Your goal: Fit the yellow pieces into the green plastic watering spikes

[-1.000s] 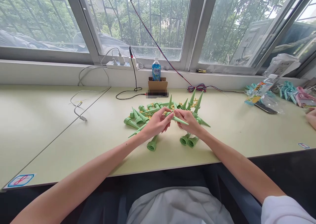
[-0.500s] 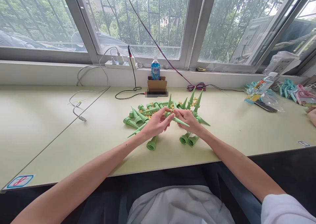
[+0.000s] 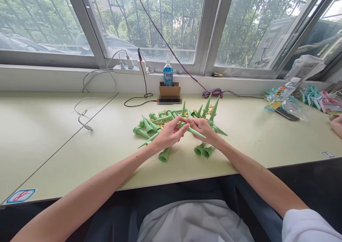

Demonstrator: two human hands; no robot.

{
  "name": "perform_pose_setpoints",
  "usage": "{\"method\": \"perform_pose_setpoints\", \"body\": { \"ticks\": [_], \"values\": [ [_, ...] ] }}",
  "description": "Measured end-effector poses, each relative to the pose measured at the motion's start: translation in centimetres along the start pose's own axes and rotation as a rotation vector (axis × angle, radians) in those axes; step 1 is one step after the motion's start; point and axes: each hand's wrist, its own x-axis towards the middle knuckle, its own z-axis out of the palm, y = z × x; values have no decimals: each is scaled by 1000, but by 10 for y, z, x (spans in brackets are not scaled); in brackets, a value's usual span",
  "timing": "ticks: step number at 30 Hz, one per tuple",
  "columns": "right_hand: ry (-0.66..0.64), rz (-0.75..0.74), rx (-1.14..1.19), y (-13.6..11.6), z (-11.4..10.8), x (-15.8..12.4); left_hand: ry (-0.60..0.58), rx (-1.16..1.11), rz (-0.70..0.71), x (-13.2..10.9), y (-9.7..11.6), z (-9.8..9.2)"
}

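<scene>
Clock centre: we take the held watering spike [image 3: 194, 131] as the hub; 12 is toward the window.
Held spike: green plastic, clear of the tabletop [image 3: 253, 135], tilted, tip toward 4 o'clock, cap end toward 10, lying across the front of our right hand.
Left hand: ours [image 3: 170, 132], at 9 o'clock, grasping the cap end between thumb and fingers.
Right hand: ours [image 3: 201, 129], fingers bent in at the cap end, meeting the left fingertips; we can't tell whether it pinches anything.
Spike pile: more green spikes [image 3: 149, 126], 9 o'clock over 12 to 3, partly behind our hands; small yellow parts [image 3: 212, 107] among them.
Upright ones: two spikes [image 3: 206, 107], tips up, 1 o'clock.
Near edge: single spike [image 3: 164, 156] at 8, pair [image 3: 208, 152] at 5, threaded mouths facing us.
Bottles: blue one [image 3: 168, 74] in a cardboard box [image 3: 170, 90] at 11; orange-labelled one [image 3: 281, 95] between 2 and 3, by a phone [image 3: 287, 114].
Cables: red-and-blue coil [image 3: 213, 93] at 1; power strip [image 3: 128, 69] at 10.
Far 3 o'clock: another person's hand [image 3: 337, 124], partly out of view.
</scene>
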Motion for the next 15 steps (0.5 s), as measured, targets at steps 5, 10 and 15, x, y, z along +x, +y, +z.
{"method": "perform_pose_setpoints", "body": {
  "ticks": [5,10,15],
  "values": [
    [7,-31,-49,2,0,1,6,25,17,-1,2,1],
    [11,-52,-73,3,0,2,14,42,38,-1,3,2],
    [9,-58,-82,2,-1,2,12,77,42,-1,3,1]
  ]
}}
